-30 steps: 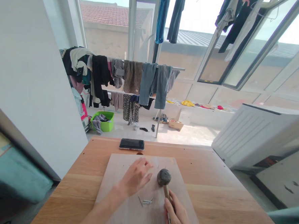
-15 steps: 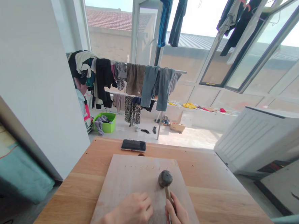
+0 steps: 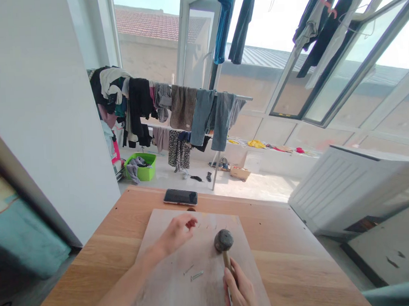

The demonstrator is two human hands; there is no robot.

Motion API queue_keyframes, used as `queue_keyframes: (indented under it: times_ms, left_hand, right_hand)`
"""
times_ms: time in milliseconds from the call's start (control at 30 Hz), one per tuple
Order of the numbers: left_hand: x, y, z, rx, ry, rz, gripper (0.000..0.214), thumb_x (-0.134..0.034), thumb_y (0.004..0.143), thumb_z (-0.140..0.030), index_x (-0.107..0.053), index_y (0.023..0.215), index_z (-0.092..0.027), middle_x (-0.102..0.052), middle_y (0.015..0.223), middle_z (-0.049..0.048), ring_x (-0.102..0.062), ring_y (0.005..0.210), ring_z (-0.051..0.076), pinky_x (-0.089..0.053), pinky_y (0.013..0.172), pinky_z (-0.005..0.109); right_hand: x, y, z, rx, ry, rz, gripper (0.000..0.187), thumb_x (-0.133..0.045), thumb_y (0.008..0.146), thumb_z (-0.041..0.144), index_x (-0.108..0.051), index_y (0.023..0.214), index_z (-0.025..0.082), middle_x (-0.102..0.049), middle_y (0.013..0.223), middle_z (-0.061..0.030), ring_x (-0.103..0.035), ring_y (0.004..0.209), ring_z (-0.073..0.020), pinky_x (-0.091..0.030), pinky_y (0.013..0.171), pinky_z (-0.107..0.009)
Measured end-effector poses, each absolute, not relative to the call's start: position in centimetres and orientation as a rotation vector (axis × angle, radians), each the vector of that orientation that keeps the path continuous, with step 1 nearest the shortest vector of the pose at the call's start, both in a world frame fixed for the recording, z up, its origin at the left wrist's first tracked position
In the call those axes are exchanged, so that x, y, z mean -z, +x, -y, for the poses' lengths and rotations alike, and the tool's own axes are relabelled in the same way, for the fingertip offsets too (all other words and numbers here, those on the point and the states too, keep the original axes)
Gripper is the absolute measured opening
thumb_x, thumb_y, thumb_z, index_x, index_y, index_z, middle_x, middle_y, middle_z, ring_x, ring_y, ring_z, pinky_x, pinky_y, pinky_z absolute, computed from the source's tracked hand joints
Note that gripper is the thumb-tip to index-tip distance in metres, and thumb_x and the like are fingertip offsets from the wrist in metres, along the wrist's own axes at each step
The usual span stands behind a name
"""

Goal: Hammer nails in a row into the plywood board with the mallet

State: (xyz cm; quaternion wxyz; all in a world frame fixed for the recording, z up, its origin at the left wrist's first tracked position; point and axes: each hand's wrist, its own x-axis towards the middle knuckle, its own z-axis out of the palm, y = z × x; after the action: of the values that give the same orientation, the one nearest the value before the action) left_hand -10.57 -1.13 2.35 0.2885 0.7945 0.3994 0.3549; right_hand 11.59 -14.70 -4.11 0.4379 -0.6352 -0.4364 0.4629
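Observation:
My right hand (image 3: 239,287) is wrapped round the handle of a mallet (image 3: 224,241) with a dark, rounded head, held over the right part of a pale wooden board (image 3: 153,285). Over the board's far left part is my left hand (image 3: 178,232), its fingers curled together; whatever they may hold is too small to make out. Just right of those fingers, a row of thin nails (image 3: 207,226) stands up from the board, partly hidden by the hand. Nearer to me lie a screw (image 3: 197,276) and a thinner nail-like piece (image 3: 188,270).
The board rests on a wooden table (image 3: 288,268). A phone (image 3: 180,197) lies beyond the board's far edge. Past the table stand a drying rack with clothes (image 3: 184,108), a green basket (image 3: 146,170) and a white cabinet (image 3: 331,187) on the right.
My left hand has moved away from me and left to the row of nails, uncovering the screw and the thinner piece. The right hand still grips the mallet, almost in place.

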Motion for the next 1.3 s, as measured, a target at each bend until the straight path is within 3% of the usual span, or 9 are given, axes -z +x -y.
queue_keyframes:
  times_ms: [300, 533, 667, 733, 833, 900, 1033, 1300]
  left_hand:
    - [0.7, -11.1, -0.9, -1.028, 2.054, -1.135, 0.03, -0.053, 0.081, -0.007, -0.066, 0.106, -0.019, -0.074, 0.093, 0.004, -0.071, 0.085, 0.017, -0.055, 0.084, 0.026]
    - [1.2, -11.1, -1.4, -1.104, 1.947, -1.135, 0.029, -0.054, 0.085, -0.009, -0.065, 0.109, -0.021, -0.077, 0.098, 0.0031, -0.073, 0.091, 0.016, -0.056, 0.089, 0.028]
    - [1.3, -11.0, -1.2, -1.133, 1.94, -1.142, 0.036, -0.057, 0.084, -0.009, -0.063, 0.117, -0.022, -0.078, 0.096, 0.0014, -0.072, 0.08, 0.014, -0.057, 0.079, 0.026]
    - [1.2, -10.9, -1.1, -1.113, 1.967, -1.148, 0.029, -0.059, 0.084, -0.01, -0.064, 0.111, -0.021, -0.077, 0.094, 0.0019, -0.07, 0.076, 0.014, -0.055, 0.075, 0.025]
    - [1.0, -10.9, -0.9, -1.081, 2.055, -1.166, 0.01, -0.061, 0.086, -0.012, -0.067, 0.091, -0.019, -0.073, 0.088, 0.0025, -0.066, 0.077, 0.015, -0.052, 0.074, 0.026]
    - [0.9, -10.9, -0.9, -1.059, 2.129, -1.172, 0.011, -0.061, 0.086, -0.011, -0.068, 0.085, -0.019, -0.071, 0.085, 0.0026, -0.064, 0.081, 0.017, -0.05, 0.076, 0.027]
    - [0.8, -10.8, -0.8, -1.031, 2.187, -1.152, 0.014, -0.06, 0.083, -0.007, -0.069, 0.083, -0.019, -0.067, 0.082, 0.0027, -0.06, 0.084, 0.018, -0.048, 0.077, 0.027]
    - [0.6, -10.8, -0.7, -1.034, 2.246, -1.143, 0.017, -0.059, 0.075, -0.003, -0.063, 0.078, -0.019, -0.062, 0.079, 0.0019, -0.058, 0.082, 0.018, -0.046, 0.078, 0.028]
  right_hand:
    - [2.7, 11.6, 14.4, -1.18, -1.534, 1.107, 0.065, -0.061, 0.082, 0.07, -0.06, 0.121, 0.018, -0.055, 0.06, 0.0047, -0.05, 0.033, -0.0125, -0.039, 0.029, -0.022]
    - [-2.7, 9.2, 11.5, -1.212, -1.336, 1.157, 0.044, -0.059, 0.087, 0.064, -0.055, 0.084, 0.02, -0.052, 0.064, 0.0061, -0.042, 0.033, -0.0044, -0.033, 0.03, -0.016]
    - [-3.2, 7.5, 8.6, -1.172, -1.181, 1.154, 0.042, -0.063, 0.086, 0.06, -0.058, 0.099, 0.02, -0.051, 0.064, 0.0075, -0.044, 0.034, -0.0054, -0.034, 0.029, -0.016]
    - [-2.7, 7.0, 8.0, -1.187, -1.129, 1.122, 0.04, -0.063, 0.086, 0.057, -0.059, 0.102, 0.02, -0.052, 0.066, 0.0072, -0.044, 0.035, -0.0057, -0.036, 0.03, -0.017]
    - [-2.0, 6.9, 8.4, -1.295, -1.071, 1.061, 0.034, -0.063, 0.085, 0.052, -0.06, 0.097, 0.02, -0.056, 0.068, 0.0052, -0.045, 0.037, -0.0057, -0.039, 0.033, -0.017]
    - [-2.0, 7.0, 9.0, -1.362, -1.055, 1.024, 0.03, -0.064, 0.084, 0.049, -0.06, 0.091, 0.02, -0.056, 0.069, 0.0044, -0.045, 0.038, -0.0053, -0.038, 0.033, -0.017]
    - [-2.5, 7.1, 9.5, -1.385, -1.064, 0.993, 0.03, -0.066, 0.084, 0.048, -0.06, 0.086, 0.019, -0.058, 0.073, 0.0031, -0.045, 0.04, -0.0047, -0.037, 0.035, -0.016]
    - [-2.2, 7.1, 9.4, -1.379, -1.039, 0.983, 0.028, -0.066, 0.084, 0.045, -0.061, 0.094, 0.02, -0.056, 0.074, 0.0037, -0.045, 0.04, -0.0054, -0.035, 0.034, -0.017]
